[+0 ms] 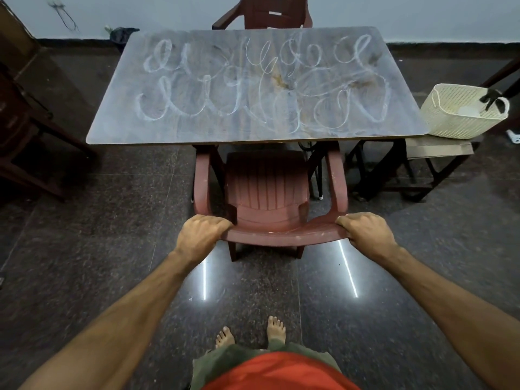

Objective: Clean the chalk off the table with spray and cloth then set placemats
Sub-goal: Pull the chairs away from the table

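A grey rectangular table stands ahead of me, its top covered in looping white chalk scribbles. A reddish-brown plastic armchair is tucked partly under the near edge. My left hand grips the left end of the chair's backrest top, and my right hand grips the right end. No spray bottle, cloth or placemats show on the table.
A cream woven basket sits on a low stand to the table's right. A second brown chair stands at the far side. Dark wooden furniture lines the left. My bare feet stand on the polished dark floor.
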The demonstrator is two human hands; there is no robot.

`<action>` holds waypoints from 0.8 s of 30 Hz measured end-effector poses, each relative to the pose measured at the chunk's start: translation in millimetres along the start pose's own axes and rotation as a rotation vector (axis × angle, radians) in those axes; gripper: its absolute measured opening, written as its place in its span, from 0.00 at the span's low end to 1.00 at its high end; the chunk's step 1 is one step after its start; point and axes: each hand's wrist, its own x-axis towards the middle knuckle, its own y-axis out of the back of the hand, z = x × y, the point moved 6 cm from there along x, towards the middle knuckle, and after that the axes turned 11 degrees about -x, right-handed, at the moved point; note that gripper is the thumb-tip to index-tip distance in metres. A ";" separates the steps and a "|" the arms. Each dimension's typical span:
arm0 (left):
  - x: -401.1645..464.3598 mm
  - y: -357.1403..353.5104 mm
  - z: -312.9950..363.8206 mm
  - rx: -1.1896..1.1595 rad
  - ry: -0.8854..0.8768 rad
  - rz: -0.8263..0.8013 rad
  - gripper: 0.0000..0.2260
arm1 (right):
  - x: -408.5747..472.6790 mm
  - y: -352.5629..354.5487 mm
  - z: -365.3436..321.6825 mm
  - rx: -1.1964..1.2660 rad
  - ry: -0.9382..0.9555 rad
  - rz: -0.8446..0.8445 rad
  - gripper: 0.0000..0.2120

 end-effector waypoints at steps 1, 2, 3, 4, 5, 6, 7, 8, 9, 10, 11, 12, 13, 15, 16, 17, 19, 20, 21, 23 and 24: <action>0.2 0.1 -2.3 0.000 0.005 0.007 0.16 | 2.1 -0.4 -0.7 0.003 0.007 -0.002 0.08; 0.8 1.0 -2.1 -0.003 0.013 0.015 0.17 | 3.8 -1.4 1.1 0.002 0.008 -0.007 0.08; 1.4 1.9 -1.4 -0.011 0.015 0.023 0.17 | 6.1 -2.5 2.6 -0.001 0.011 -0.004 0.07; 1.3 2.6 0.4 -0.016 0.010 0.025 0.17 | 6.6 -3.9 3.1 -0.005 0.013 0.003 0.07; 0.8 2.0 2.0 -0.019 0.003 0.023 0.17 | 6.1 -4.1 2.4 -0.005 0.020 0.014 0.07; -0.2 2.3 3.0 -0.020 0.000 0.021 0.17 | 5.5 -2.0 0.9 -0.010 0.026 0.029 0.08; -0.4 2.6 3.1 -0.018 0.003 0.021 0.18 | 5.8 0.2 0.7 -0.019 0.034 0.058 0.09; 0.5 3.4 2.4 -0.015 0.009 0.024 0.18 | 6.7 2.7 0.9 -0.017 0.049 0.062 0.08; 2.0 4.1 0.4 -0.008 0.017 0.028 0.19 | 9.2 5.2 1.4 -0.016 0.058 0.065 0.06; 4.7 4.9 -0.8 -0.004 0.024 0.028 0.19 | 12.0 6.0 2.6 -0.013 0.058 0.042 0.07; 7.7 4.8 -1.7 0.002 0.030 0.024 0.19 | 15.4 5.7 5.2 -0.014 0.050 0.040 0.09; 10.3 4.5 -1.1 0.007 0.036 0.017 0.19 | 17.3 5.0 8.6 -0.023 0.037 0.038 0.10; 11.7 3.6 -0.4 0.014 0.041 0.010 0.19 | 18.4 3.2 11.1 -0.039 0.029 0.033 0.11; 11.3 0.0 0.4 0.010 0.053 -0.006 0.18 | 17.1 0.0 11.0 -0.047 0.025 0.020 0.11; 10.3 -1.8 -0.1 0.003 0.058 -0.011 0.18 | 16.0 -1.0 9.8 -0.047 0.025 0.015 0.11; 9.6 -3.0 -1.4 -0.003 0.064 -0.012 0.19 | 16.2 -1.6 9.5 -0.047 0.023 0.016 0.11; 10.2 -3.8 -3.3 -0.002 0.063 -0.011 0.18 | 17.0 -2.4 10.5 -0.029 0.016 0.018 0.11; 10.9 -3.3 -3.9 0.004 0.057 -0.009 0.18 | 17.2 -2.7 10.4 -0.022 0.013 0.022 0.10; 11.4 -2.9 -4.6 0.014 0.050 -0.007 0.18 | 17.4 -3.4 9.6 -0.020 0.011 0.025 0.10; 11.5 -2.3 -5.8 0.025 0.042 -0.013 0.18 | 17.2 -4.1 6.8 -0.007 0.003 0.029 0.09; 10.6 -2.3 -6.9 0.026 0.039 -0.016 0.18 | 16.5 -3.7 4.9 -0.004 -0.001 0.034 0.08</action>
